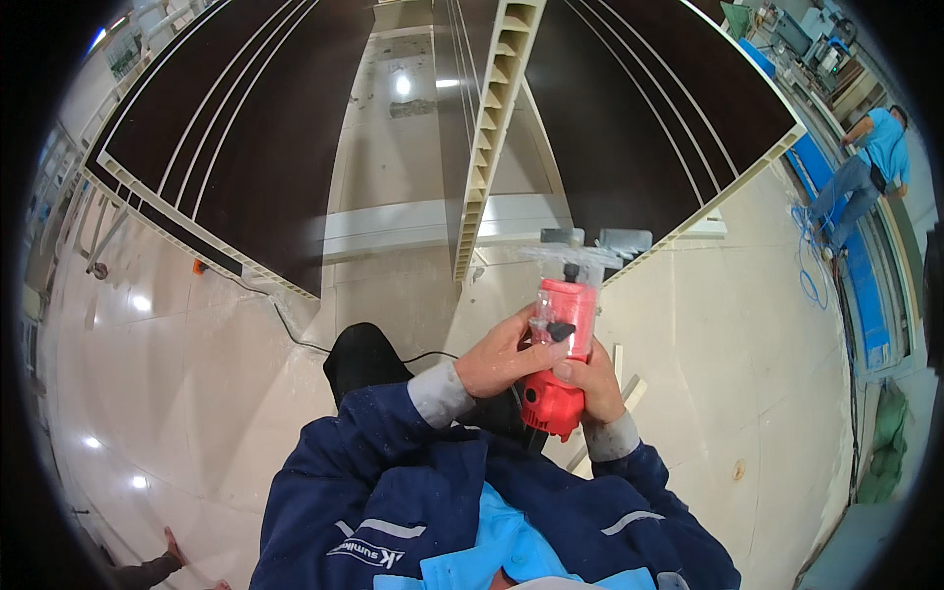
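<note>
Pale workshop floor (246,393) spreads below me, dark grooved panels (256,128) standing ahead. I see my left hand (503,356) and right hand (593,382) both clamped around the red trim router (562,334), held upright at chest height, its base (582,252) just beside a panel's edge.

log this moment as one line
left hand: grips red trimmer router | right hand: grips it too | base: at dark panel edge
</note>
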### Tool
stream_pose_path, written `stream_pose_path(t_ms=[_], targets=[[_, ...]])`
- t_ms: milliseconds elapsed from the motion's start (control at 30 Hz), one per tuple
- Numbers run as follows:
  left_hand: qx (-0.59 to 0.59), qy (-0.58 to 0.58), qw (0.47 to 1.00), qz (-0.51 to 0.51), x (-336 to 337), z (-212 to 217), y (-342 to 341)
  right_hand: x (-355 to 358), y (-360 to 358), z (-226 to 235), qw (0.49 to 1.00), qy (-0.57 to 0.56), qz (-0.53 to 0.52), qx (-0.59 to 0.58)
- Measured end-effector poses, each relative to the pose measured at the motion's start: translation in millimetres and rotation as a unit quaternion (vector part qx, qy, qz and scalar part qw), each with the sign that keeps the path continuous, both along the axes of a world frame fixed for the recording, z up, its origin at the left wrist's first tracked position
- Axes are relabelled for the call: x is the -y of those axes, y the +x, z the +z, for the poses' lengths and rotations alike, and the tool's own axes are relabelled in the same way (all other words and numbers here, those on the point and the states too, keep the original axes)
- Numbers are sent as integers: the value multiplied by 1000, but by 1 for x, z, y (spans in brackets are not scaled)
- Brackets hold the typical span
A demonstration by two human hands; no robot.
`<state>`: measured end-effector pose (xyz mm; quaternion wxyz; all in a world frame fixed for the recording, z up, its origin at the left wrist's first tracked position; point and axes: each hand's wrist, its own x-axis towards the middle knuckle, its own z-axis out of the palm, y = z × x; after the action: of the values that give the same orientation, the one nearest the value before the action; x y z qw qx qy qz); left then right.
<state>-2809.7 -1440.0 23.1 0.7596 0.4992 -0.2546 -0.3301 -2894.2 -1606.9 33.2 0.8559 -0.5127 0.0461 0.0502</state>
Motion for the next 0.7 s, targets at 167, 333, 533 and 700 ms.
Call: stream_pose_path(t_ms=[167,333,533,700], targets=[[156,257,945,-130,-35,-25,55,22,-33,-28,997,68,-16,-21],[447,412,759,232,-50,6,120,34,-45,-40,993,90,-75,-9],[554,545,600,191,-40,25,144,36,-59,-45,990,109,-86,-6],[560,578,524,279,-34,21,161,37,-67,-44,990,101,-96,-4]])
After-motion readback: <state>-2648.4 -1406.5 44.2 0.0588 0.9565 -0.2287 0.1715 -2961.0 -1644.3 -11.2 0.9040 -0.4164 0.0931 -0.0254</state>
